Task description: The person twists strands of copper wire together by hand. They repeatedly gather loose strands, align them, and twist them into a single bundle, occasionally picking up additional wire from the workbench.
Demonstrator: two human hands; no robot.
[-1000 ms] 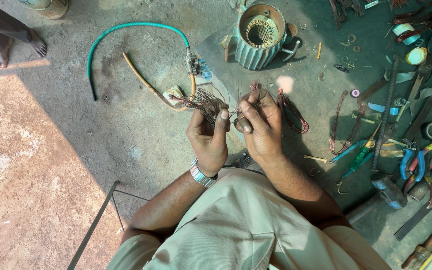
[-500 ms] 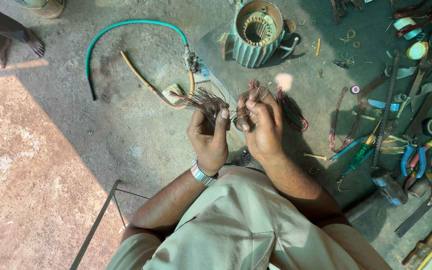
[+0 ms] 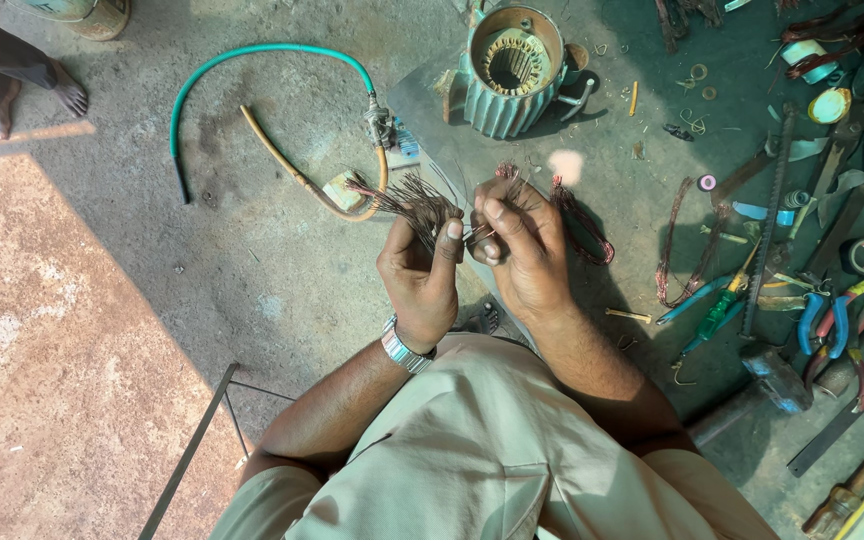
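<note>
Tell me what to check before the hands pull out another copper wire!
1. Left hand grips the bundle of copper wires: ok.
2. Right hand pinches strands beside the left thumb: ok.
3. Loose wire ends fan away from the body: ok.
4. How many strands the right hand holds: cannot tell.
5. Pliers lie on the floor to the right: ok.
6. Motor housing stands apart from the hands: ok.
</note>
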